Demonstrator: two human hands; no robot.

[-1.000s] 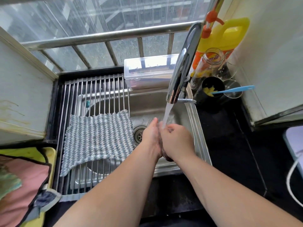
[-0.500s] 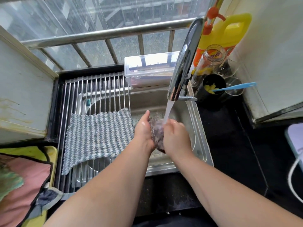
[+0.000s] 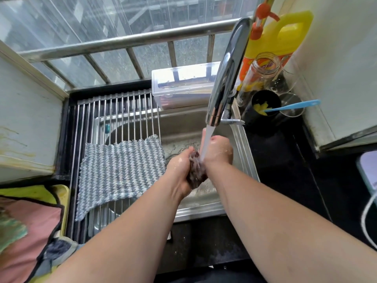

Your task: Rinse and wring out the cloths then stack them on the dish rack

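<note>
A dark purplish cloth (image 3: pixel 196 172) is bunched between my two hands over the steel sink (image 3: pixel 240 160). My left hand (image 3: pixel 180 170) grips its left side and my right hand (image 3: pixel 217 152) grips its right side. Water runs from the chrome tap (image 3: pixel 224 82) onto the cloth and my right hand. A grey-and-white woven cloth (image 3: pixel 120 172) lies flat on the roll-up wire dish rack (image 3: pixel 114 115) over the sink's left half.
A clear plastic box (image 3: pixel 183 82) stands behind the sink. At the right are a yellow detergent jug (image 3: pixel 285 37), a glass jar (image 3: pixel 259 74), a black cup (image 3: pixel 265 107) with a blue-handled brush (image 3: pixel 295 105). Pink and green cloths (image 3: pixel 24 231) lie at the lower left.
My hands have shifted the bunched cloth under the stream, rubbing it; my right hand has risen towards the tap and my left hand has dropped lower on the cloth.
</note>
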